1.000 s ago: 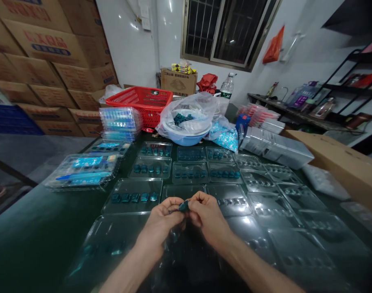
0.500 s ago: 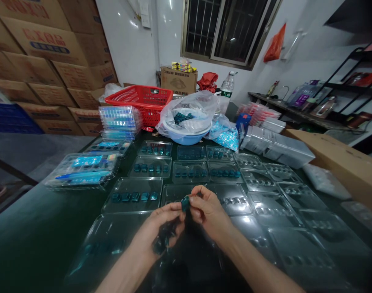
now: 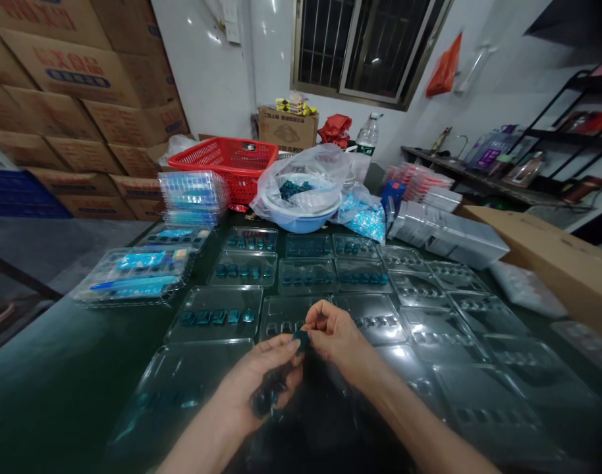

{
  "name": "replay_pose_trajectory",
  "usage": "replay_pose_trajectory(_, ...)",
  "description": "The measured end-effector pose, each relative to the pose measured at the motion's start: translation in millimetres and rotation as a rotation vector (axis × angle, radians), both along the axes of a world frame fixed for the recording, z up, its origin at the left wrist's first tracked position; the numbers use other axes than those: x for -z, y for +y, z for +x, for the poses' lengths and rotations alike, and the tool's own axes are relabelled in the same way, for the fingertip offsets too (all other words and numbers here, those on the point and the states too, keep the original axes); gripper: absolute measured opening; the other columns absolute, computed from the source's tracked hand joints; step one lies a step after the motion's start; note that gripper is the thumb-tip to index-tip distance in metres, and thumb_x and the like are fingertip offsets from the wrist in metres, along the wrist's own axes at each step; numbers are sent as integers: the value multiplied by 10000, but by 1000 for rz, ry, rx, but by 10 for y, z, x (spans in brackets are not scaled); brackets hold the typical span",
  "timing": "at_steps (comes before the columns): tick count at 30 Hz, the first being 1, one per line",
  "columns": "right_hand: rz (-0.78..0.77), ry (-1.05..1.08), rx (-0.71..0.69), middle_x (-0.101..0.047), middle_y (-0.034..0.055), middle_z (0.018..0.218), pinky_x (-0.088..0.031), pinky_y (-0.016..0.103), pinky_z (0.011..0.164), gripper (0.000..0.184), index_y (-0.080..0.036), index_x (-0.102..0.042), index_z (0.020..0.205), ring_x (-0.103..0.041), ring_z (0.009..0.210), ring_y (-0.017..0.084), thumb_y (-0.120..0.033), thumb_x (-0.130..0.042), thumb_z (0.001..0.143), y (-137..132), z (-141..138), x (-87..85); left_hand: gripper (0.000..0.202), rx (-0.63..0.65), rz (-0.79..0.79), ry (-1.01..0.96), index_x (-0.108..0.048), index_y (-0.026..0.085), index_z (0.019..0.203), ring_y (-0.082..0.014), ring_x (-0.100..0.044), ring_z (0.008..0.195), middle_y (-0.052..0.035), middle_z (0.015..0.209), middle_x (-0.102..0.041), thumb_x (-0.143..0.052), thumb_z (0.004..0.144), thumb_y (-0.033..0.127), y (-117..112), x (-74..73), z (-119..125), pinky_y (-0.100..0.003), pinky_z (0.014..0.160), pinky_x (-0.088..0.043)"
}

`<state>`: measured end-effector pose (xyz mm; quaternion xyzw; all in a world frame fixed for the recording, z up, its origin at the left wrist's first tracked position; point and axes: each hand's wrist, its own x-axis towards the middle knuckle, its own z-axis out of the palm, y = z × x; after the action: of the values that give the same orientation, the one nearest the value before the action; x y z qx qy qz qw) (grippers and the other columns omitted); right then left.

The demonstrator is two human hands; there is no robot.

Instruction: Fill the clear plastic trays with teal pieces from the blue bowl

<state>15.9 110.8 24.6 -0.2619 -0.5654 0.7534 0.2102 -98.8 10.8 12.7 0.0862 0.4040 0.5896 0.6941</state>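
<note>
Between the fingertips of both hands is a small dark teal gem-like piece (image 3: 301, 340). My left hand (image 3: 264, 368) pinches it with thumb and forefinger, while several more teal pieces (image 3: 266, 398) sit in its curled lower fingers. My right hand (image 3: 334, 334) is closed at the fingertips on the same piece's upper right side. Just beyond the hands lies a clear plastic tray (image 3: 276, 308), partly covered by them. To its left, another clear tray (image 3: 217, 296) has a row of teal pieces (image 3: 218, 317) in its hollows.
A blue basin (image 3: 303, 225) lined with a plastic bag holds teal pieces at the back, beside a red basket (image 3: 222, 155). Packed clear cases (image 3: 133, 276) stand on the left. More clear trays (image 3: 439, 336) cover the right side, near a cardboard box (image 3: 558, 263).
The pinched piece has turned and dropped slightly, with my left thumb now over it. My right fingers have shifted a little on it. The camera view has moved slightly.
</note>
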Motion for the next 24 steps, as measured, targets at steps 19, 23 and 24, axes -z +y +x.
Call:
replay_pose_trajectory(19,676,-82,15,-561,12,817,-395,245,636,176,-217,-627,860,-519,718,129,-129,-545,731,-6,289,-134,199,32,-28,34,-528,125,646,-68,-412,414,-12,523,-481,-549,719,308,128,18,76,-158,318,-219)
replay_pose_trajectory(23,766,-99,-42,-576,9,790,-401,241,665,182,-222,-646,837,-529,735,129,-108,-548,735,20,315,-191,230,52,-70,8,-537,119,654,-56,-395,400,-10,501,-475,-539,726,337,161,65,94,-145,328,-221)
replay_pose_trajectory(24,785,-98,-51,-580,9,797,-403,240,666,192,-224,-648,843,-531,736,128,-103,-549,733,28,321,-200,241,59,-90,8,-535,120,647,-54,-389,394,-10,495,-471,-537,725,348,177,61,103,-145,329,-221)
